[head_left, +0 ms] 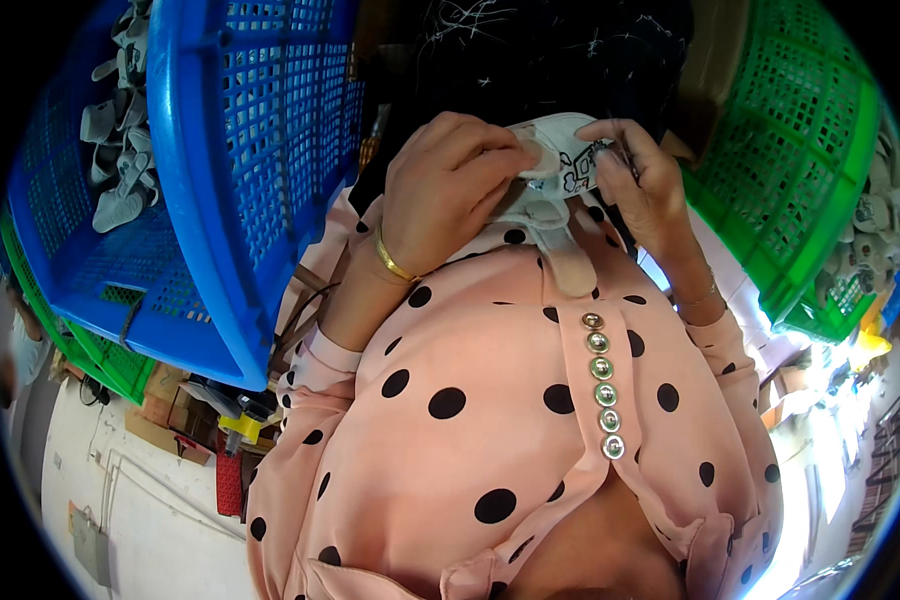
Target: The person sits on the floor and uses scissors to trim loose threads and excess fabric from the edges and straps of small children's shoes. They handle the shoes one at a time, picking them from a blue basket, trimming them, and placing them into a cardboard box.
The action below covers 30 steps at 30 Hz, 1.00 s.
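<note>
A whitish shoe upper with a black line drawing printed on it lies over my lap, against my polka-dot blouse. One beige-tipped strap of it hangs down toward the row of buttons. My left hand, with a gold bangle at the wrist, is closed on the left part of the upper, fingertips bent over its edge. On the other side my right hand grips the printed end, the index finger curved over the top and the thumb below. Parts of the upper are hidden behind my fingers.
At the left a big blue plastic basket stands close to my arm, with several pale shoe pieces in it. A green basket with similar pieces flanks my right arm. Dark cloth strewn with thread ends lies beyond my hands.
</note>
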Available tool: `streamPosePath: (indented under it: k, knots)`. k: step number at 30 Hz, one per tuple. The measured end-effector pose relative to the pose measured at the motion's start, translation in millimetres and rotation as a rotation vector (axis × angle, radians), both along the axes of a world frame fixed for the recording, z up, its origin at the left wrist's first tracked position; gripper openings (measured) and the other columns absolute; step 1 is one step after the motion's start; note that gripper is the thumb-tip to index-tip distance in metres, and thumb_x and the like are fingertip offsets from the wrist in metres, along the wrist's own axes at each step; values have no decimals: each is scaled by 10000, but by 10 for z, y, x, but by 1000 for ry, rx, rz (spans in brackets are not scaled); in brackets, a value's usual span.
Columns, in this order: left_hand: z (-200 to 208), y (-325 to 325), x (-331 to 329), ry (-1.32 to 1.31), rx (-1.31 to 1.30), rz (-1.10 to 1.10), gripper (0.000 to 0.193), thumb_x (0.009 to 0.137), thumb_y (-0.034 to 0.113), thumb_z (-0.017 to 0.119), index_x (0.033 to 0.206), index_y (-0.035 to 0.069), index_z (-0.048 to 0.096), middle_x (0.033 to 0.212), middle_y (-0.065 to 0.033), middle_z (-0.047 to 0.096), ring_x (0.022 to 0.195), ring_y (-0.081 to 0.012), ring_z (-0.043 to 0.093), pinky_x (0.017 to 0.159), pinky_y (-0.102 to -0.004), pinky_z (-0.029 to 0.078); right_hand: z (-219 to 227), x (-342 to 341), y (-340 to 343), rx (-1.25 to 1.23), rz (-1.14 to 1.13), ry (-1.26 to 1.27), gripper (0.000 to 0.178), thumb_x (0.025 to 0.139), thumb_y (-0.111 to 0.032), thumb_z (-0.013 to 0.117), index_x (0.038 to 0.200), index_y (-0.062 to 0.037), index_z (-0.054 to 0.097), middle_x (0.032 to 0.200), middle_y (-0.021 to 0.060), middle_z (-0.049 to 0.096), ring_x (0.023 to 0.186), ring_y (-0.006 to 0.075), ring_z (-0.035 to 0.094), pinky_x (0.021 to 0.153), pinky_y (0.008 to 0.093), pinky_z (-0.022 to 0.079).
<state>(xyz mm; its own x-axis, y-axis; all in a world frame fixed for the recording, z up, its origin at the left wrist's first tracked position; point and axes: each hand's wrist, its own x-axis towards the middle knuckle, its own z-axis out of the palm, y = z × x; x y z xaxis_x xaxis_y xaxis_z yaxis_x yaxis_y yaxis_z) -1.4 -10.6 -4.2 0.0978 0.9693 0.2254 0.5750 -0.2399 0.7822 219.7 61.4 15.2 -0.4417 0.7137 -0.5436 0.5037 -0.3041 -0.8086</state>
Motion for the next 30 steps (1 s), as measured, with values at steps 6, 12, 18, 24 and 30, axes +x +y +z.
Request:
streamPosePath:
  k: [6, 12, 18, 24, 30]
  knots:
    - [-41, -176, 7, -26, -25, 27, 343, 646, -50, 751, 939, 129, 743, 917, -21, 641, 844, -202, 564, 674, -280, 468, 109, 7, 83, 527, 324, -199, 449, 855, -408, 682, 1076, -34, 570, 719, 97, 654, 634, 207, 658, 555, 278, 493]
    - [-50, -226, 4, -42, 39, 77, 305, 648, -53, 763, 914, 94, 734, 897, -42, 634, 818, -206, 574, 650, -274, 465, 256, -127, 129, 509, 381, -169, 370, 800, -288, 744, 1059, -76, 587, 713, 97, 658, 635, 230, 664, 547, 294, 500]
    - [-50, -146, -15, -9, 183, 127, 195, 688, 18, 748, 864, 73, 688, 885, -41, 635, 765, -224, 610, 633, -302, 504, -36, -229, 115, 719, 556, 0, 363, 732, -186, 754, 1050, -96, 606, 719, 69, 645, 636, 253, 643, 569, 320, 500]
    - [16, 173, -51, 86, 20, 318, 252, 771, 38, 676, 1019, 66, 645, 987, -83, 655, 905, -272, 612, 781, -350, 500, -133, -420, 82, 433, 169, -32, 167, 853, -137, 676, 904, -18, 571, 669, 63, 579, 586, 147, 554, 539, 261, 441]
    - [-44, 113, -57, 86, -197, 236, 297, 777, 68, 680, 1072, 87, 660, 1033, -79, 663, 965, -292, 585, 851, -360, 472, -423, -336, -65, 75, -152, 176, 230, 928, -215, 647, 903, -1, 568, 659, -2, 484, 651, 34, 395, 556, 202, 395]
